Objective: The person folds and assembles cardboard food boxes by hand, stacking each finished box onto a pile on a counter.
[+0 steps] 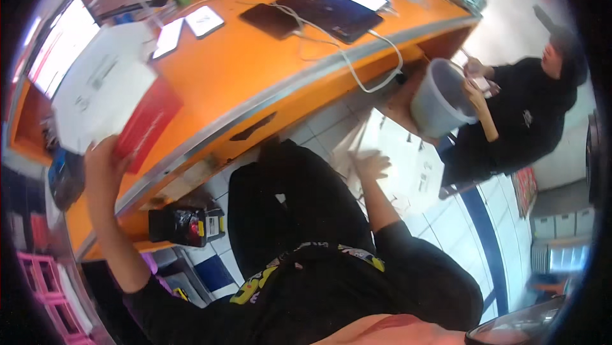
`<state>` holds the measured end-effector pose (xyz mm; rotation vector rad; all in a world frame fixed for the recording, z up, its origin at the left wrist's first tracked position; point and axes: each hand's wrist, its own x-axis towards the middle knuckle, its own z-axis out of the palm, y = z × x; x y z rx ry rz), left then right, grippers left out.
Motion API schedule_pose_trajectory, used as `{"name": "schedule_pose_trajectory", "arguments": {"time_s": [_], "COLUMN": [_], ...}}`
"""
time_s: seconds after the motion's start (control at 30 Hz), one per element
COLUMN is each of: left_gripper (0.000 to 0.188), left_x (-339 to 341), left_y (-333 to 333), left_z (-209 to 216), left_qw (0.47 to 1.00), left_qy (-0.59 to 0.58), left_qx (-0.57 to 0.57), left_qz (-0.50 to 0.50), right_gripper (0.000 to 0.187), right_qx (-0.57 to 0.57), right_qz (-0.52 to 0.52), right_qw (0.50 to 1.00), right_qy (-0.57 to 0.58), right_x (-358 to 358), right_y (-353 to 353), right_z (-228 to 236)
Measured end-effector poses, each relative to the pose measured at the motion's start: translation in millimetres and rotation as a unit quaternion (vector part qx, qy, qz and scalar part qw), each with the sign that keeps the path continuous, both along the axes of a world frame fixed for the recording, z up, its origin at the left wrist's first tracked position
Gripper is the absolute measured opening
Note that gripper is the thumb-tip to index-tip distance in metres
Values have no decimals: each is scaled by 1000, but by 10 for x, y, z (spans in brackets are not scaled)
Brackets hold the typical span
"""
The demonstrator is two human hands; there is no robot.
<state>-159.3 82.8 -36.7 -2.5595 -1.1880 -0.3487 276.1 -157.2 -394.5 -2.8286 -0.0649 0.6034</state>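
Note:
At the left, my left hand (pixel 107 161) is closed on the lower edge of a flat white-and-red paper piece (pixel 105 93). This piece has dark print on its white face and a red panel on one side, and it is held up over the desk. My right hand (pixel 371 165) lies across a stack of white printed papers (pixel 411 166), its fingers spread over the top face. The stack is tilted, to the right of my legs. What holds it up from below is hidden.
An orange desk (pixel 217 77) with a metal edge spans the front. On it lie phones (pixel 204 21), tablets (pixel 331 12) and white cables (pixel 347 64). A lit monitor (pixel 60 48) stands left. At right, a seated person (pixel 510 109) handles a small object beside a grey bin (pixel 440 99).

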Motion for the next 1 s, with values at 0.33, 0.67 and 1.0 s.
{"name": "schedule_pose_trajectory", "arguments": {"time_s": [0.33,0.67,1.0], "left_gripper": [13,39,32], "left_x": [889,1539,2055], "left_y": [-1385,-1846,-1647], "left_z": [-1571,-2660,-2085], "left_qw": [872,725,811], "left_qy": [-347,-100,-234], "left_qx": [-250,-588,-296], "left_qz": [-240,-344,-446], "right_gripper": [20,29,25], "right_qx": [127,194,227], "right_qz": [34,205,540], "right_qw": [974,951,809], "right_qy": [-187,-124,-43], "right_x": [222,587,-131], "right_y": [-473,-1682,-1437], "right_z": [-213,1907,2618]}}
